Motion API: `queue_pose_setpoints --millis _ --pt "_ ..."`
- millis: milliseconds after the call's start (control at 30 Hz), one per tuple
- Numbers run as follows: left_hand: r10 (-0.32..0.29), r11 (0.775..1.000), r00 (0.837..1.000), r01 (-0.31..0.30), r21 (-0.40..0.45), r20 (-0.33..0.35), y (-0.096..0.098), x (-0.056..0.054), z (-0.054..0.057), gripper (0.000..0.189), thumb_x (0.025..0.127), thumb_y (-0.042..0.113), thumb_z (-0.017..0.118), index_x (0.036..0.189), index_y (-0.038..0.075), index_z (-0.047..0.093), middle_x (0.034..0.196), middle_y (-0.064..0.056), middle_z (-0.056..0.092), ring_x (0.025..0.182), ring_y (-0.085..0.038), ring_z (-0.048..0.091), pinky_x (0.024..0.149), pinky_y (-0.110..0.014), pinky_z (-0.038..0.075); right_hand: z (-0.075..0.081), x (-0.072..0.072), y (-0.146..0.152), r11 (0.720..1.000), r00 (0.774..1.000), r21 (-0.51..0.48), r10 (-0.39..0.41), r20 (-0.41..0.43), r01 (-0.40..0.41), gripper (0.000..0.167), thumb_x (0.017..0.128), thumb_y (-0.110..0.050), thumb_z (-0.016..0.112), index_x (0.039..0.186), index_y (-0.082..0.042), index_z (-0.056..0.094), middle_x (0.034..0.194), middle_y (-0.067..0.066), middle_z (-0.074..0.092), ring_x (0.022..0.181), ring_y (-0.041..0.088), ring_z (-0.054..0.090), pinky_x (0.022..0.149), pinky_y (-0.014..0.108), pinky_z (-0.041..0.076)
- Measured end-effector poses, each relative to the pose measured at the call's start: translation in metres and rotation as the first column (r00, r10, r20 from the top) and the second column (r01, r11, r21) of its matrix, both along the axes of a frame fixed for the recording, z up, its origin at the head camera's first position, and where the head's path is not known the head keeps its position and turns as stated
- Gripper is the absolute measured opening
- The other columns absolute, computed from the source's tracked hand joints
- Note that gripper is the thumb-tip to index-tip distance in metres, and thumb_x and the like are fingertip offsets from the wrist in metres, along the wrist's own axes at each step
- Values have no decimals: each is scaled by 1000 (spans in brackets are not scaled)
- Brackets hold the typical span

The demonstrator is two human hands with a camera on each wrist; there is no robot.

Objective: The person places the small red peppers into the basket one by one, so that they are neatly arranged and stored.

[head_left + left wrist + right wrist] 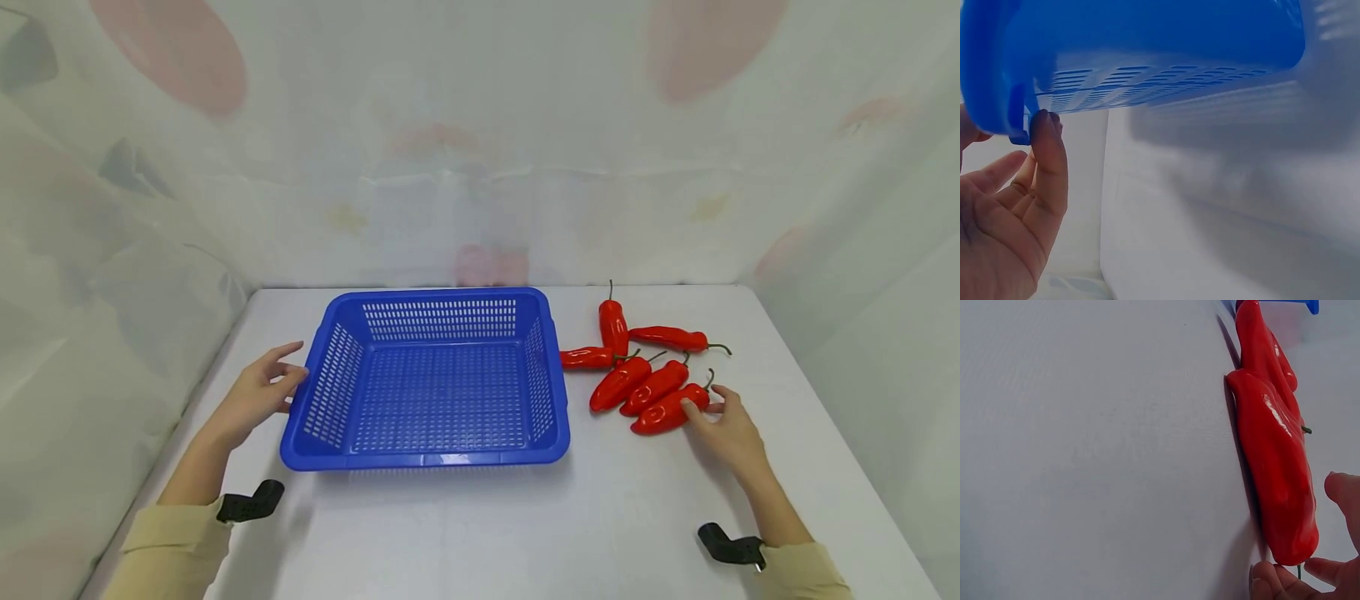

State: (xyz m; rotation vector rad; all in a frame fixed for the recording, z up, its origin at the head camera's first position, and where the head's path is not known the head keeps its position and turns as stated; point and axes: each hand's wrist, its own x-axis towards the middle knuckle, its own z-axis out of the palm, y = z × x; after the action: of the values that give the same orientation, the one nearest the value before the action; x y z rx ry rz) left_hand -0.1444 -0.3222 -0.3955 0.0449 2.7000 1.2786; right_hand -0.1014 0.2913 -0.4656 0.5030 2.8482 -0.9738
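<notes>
A blue plastic basket (438,459) with slotted walls stands on the white table. My left hand (258,392) is at its left rim; in the left wrist view the fingertips (1047,134) hook under the rim, with another digit on the other side. Several glossy red peppers (654,388) with green stems lie right of the basket. My right hand (727,433) reaches round the stem end of the nearest pepper (1279,469). In the right wrist view its fingers are spread about that end, one digit standing apart from the pepper's side.
The white table (480,533) runs in front of the basket and peppers. Pale patterned sheeting (480,200) hangs behind and at both sides. A black wrist camera mount (251,502) sits at the left cuff, and another mount (729,546) at the right.
</notes>
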Motion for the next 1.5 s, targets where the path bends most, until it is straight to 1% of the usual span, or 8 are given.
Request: queue_pose_setpoints --millis 367,567,733,767,1033,1200,1367,1500 --pt "-11 1000 1000 11 4 1 2 -4 -3 62 95 28 50 147 9 22 115 -27 49 80 -22 63 65 -33 57 -2 -8 -6 999 999 -10 -36 -27 36 75 91 -43 48 137 10 22 117 34 43 101 44 47 75 48 51" --pt "-20 1000 1000 20 9 5 1 -3 -3 63 94 26 52 147 9 22 115 -28 48 81 -22 63 66 -33 57 -1 -10 -8 999 999 -27 -36 -16 35 79 89 -47 49 138 9 21 121 35 41 105 46 44 73 49 51" --pt "-26 999 999 24 46 32 -1 -3 -4 63 94 26 52 147 10 21 111 -27 49 77 -17 63 67 -33 57 0 -12 -8 1000 1000 -10 -12 -5 12 79 89 -45 52 138 8 22 123 35 40 107 47 44 74 50 52" --pt "-28 998 999 26 55 38 -1 -3 -4 63 94 26 52 147 10 21 110 -26 49 76 -16 63 67 -33 57 0 -13 -7 1000 1000 -11 -4 0 4 79 89 -45 52 138 9 22 123 36 39 107 47 44 78 52 50" --pt "-31 996 998 27 86 54 -1 -4 -6 64 94 25 53 147 10 20 107 -25 50 76 -14 63 68 -32 57 5 -16 0 998 998 10 67 13 -67 74 90 -39 51 138 10 24 123 36 39 98 43 48 70 44 54" --pt "-20 997 998 14 81 64 0 -4 -6 64 94 26 52 147 10 20 107 -24 50 77 -16 63 69 -33 57 5 -19 4 996 996 15 84 23 -84 73 90 -36 53 140 8 22 125 37 37 106 48 42 76 51 52" --pt "-13 997 998 8 77 68 1 -5 -6 64 94 26 52 147 11 19 107 -24 51 78 -17 62 70 -35 57 6 -21 8 995 994 -17 102 37 -101 72 91 -34 53 142 4 20 128 36 33 111 50 37 80 56 49" --pt "-9 997 998 4 73 68 0 -5 -7 64 94 27 52 148 11 19 107 -23 51 78 -17 62 70 -35 57 6 -22 11 991 991 -60 125 42 -123 71 92 -33 52 144 2 19 130 35 32 110 48 37 80 53 51"
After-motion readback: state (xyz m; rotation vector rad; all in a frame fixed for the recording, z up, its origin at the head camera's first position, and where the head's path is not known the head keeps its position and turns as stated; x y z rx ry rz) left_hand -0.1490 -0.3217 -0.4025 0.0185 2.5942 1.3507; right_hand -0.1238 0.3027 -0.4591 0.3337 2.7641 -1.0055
